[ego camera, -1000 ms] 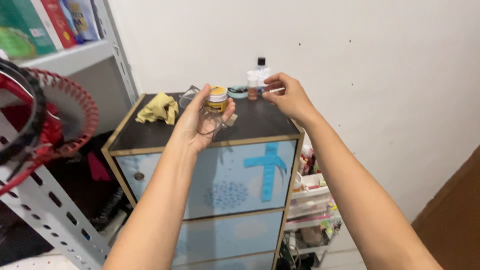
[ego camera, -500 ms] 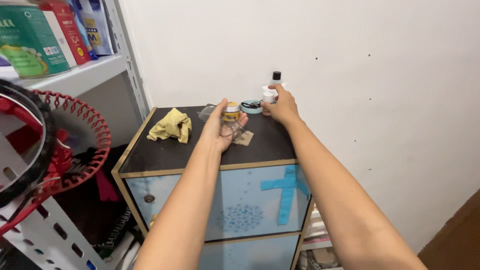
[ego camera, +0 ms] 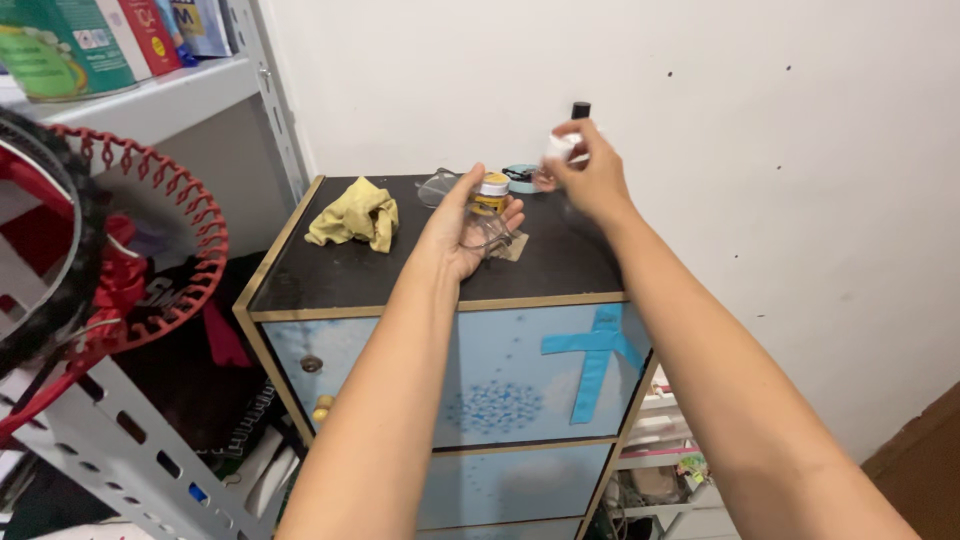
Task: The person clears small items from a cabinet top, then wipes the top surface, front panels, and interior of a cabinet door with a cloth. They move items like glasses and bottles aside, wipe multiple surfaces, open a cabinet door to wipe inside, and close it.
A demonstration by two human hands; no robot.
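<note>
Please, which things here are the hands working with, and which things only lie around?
In use:
left hand holding small jar
right hand holding white bottle

Lying about:
yellow cloth
cabinet
red hoop
boxes

Left arm: bare, stretched forward, wrist bent back. Left hand (ego camera: pixel 462 225): palm up, fingers curled in a loose grip. Right arm: bare, extended farther and higher. Right hand (ego camera: pixel 585 172): back toward viewer, fingertips pinched together.

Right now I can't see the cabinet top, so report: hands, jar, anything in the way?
Left hand holds small jar. Right hand grips white bottle. Yellow cloth lies aside.
</note>
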